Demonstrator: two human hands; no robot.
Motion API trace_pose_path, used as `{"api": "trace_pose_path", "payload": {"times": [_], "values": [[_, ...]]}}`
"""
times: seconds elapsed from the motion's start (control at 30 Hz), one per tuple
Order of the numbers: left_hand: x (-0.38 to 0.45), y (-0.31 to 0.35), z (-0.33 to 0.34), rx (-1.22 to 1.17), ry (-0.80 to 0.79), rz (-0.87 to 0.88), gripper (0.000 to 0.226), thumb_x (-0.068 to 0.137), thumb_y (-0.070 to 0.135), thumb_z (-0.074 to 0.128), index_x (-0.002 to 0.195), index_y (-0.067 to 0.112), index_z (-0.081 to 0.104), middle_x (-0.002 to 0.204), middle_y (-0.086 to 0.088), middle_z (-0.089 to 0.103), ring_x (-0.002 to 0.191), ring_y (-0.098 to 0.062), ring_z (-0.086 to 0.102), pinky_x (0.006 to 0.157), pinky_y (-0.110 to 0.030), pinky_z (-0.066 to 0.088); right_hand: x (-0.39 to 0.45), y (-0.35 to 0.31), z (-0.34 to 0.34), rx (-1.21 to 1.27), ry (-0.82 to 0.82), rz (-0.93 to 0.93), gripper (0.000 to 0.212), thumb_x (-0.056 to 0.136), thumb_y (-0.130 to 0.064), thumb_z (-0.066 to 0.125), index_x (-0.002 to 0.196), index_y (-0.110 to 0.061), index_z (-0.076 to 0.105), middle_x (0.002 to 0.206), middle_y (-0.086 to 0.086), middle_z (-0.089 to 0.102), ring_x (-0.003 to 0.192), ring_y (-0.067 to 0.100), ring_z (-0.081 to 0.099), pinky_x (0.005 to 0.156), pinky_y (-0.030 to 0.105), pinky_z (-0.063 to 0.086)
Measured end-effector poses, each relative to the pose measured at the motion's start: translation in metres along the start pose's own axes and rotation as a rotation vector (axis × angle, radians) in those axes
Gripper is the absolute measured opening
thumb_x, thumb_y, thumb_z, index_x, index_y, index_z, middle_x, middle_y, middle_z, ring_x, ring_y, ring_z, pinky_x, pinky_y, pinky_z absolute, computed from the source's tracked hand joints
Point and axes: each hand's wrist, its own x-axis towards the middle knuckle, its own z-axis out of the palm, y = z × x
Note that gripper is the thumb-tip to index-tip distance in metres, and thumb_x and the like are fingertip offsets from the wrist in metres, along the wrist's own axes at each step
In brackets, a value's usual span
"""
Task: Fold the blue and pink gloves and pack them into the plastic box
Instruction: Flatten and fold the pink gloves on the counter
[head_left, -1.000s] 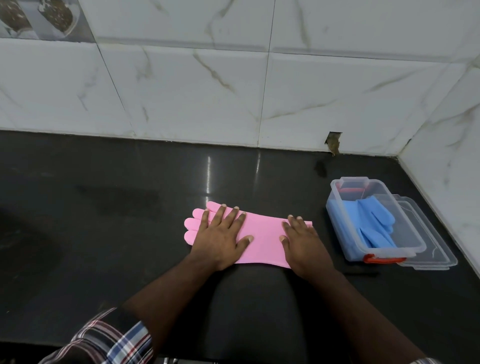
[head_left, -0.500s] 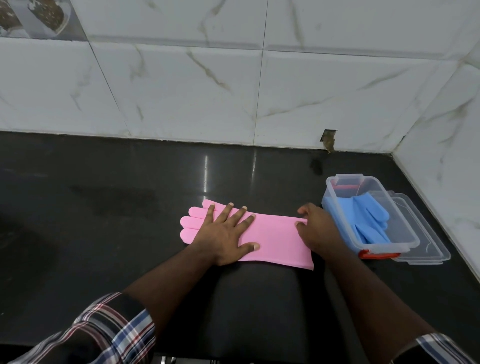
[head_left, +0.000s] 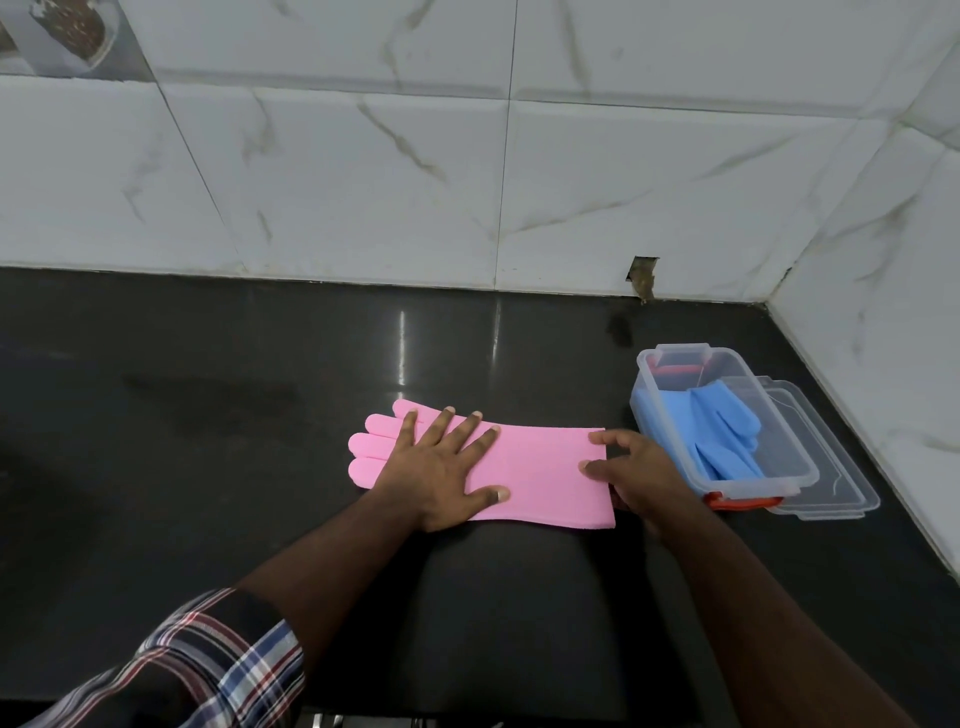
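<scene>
While the pink glove (head_left: 540, 475) lies flat on the black table (head_left: 208, 467), fingers pointing left & cuff to the right, my left hand (head_left: 441, 467) rests on its middle w/ fingers spread straight, palm down. At the cuff edge my right hand (head_left: 641, 470) curls its fingertips onto the pink edge, thumb nearer me; can't tell if it truly pinches. Just right of that sits the clear plastic box (head_left: 800, 470) w/ the blue glove (head_left: 722, 436) inside, lid off. Its lid (head_left: 841, 483) lies on the table touching the box's right side, near the tiled wall (head_left: 878, 291).
</scene>
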Motion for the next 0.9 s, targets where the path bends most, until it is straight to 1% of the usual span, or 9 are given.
{"api": "trace_pose_path", "payload": {"times": [0.07,0.17,0.3,0.47,0.5,0.57,0.63,0.73,0.9], "values": [[0.0,0.0,0.0,0.001,0.0,0.001,0.085,0.083,0.085,0.003,0.155,0.042,-0.011,0.167,0.009,-0.009,0.154,-0.021,-0.012,0.118,-0.061,-0.011,-0.003,0.003,0.0,0.021,-0.051,-0.021,0.039,0.081,-0.021,0.078,0.116,-0.03,0.064,0.14,0.003,0.05,0.114,0.019,0.051,0.098,0.039,0.051],[0.0,0.0,-0.001,0.002,-0.007,0.002,0.085,0.083,0.085,0.004,0.155,0.042,-0.01,0.167,0.009,-0.01,0.154,-0.022,-0.012,0.118,-0.061,-0.011,-0.008,0.005,-0.001,0.005,-0.056,-0.09,0.047,0.079,-0.017,0.08,0.121,-0.029,0.063,0.141,0.001,0.05,0.121,0.02,0.053,0.097,0.037,0.051],[0.0,0.0,-0.003,-0.002,-0.016,0.004,0.086,0.082,0.085,0.003,0.156,0.042,-0.01,0.167,0.008,-0.01,0.154,-0.022,-0.012,0.118,-0.061,-0.011,-0.016,0.0,-0.008,0.031,-0.078,-0.097,0.063,0.078,-0.005,0.079,0.131,-0.031,0.057,0.143,-0.003,0.047,0.102,0.02,0.061,0.072,0.033,0.062],[-0.001,0.005,-0.007,-0.009,-0.023,0.022,0.086,0.082,0.085,0.005,0.155,0.043,-0.01,0.167,0.009,-0.012,0.154,-0.022,-0.015,0.117,-0.063,-0.011,-0.023,-0.01,-0.019,-0.169,-0.007,-0.139,0.07,0.081,-0.011,0.076,0.14,-0.035,0.046,0.143,-0.003,0.045,0.088,0.015,0.061,0.059,0.018,0.055],[-0.002,0.006,-0.007,-0.009,-0.021,0.023,0.086,0.081,0.085,0.005,0.155,0.044,-0.01,0.167,0.009,-0.012,0.154,-0.022,-0.015,0.117,-0.063,-0.011,-0.024,-0.013,-0.022,-0.218,0.008,-0.145,0.071,0.082,-0.012,0.075,0.142,-0.036,0.044,0.143,-0.002,0.046,0.086,0.013,0.06,0.059,0.016,0.053],[-0.002,0.008,-0.006,-0.007,-0.018,0.021,0.087,0.081,0.086,0.006,0.155,0.044,-0.009,0.167,0.009,-0.012,0.153,-0.022,-0.015,0.117,-0.064,-0.012,-0.026,-0.018,-0.024,-0.289,0.017,-0.148,0.074,0.083,-0.015,0.074,0.145,-0.036,0.039,0.145,-0.003,0.044,0.09,0.013,0.06,0.069,0.02,0.056],[-0.002,0.009,-0.005,-0.008,-0.011,0.014,0.088,0.08,0.087,0.009,0.155,0.044,-0.007,0.167,0.009,-0.011,0.154,-0.023,-0.015,0.116,-0.064,-0.012,-0.029,-0.022,-0.023,-0.321,-0.026,-0.151,0.076,0.083,-0.019,0.074,0.146,-0.035,0.035,0.146,-0.004,0.042,0.094,0.014,0.06,0.075,0.021,0.057],[-0.003,0.01,-0.004,0.001,-0.011,0.012,0.091,0.078,0.089,0.011,0.155,0.044,-0.008,0.167,0.008,-0.011,0.154,-0.024,-0.015,0.116,-0.064,-0.013,-0.032,-0.027,-0.021,-0.316,-0.099,-0.155,0.081,0.082,-0.02,0.075,0.149,-0.033,0.03,0.139,-0.002,0.046,0.084,0.016,0.062,0.066,0.018,0.056],[-0.003,0.01,-0.002,0.014,-0.017,0.013,0.097,0.074,0.093,0.01,0.155,0.045,-0.011,0.167,0.007,-0.012,0.154,-0.024,-0.015,0.114,-0.066,-0.013,-0.033,-0.034,-0.026,-0.228,-0.135,-0.199,0.088,0.078,-0.019,0.08,0.149,-0.032,0.029,0.129,0.002,0.05,0.076,0.017,0.063,0.056,0.017,0.052]]}}
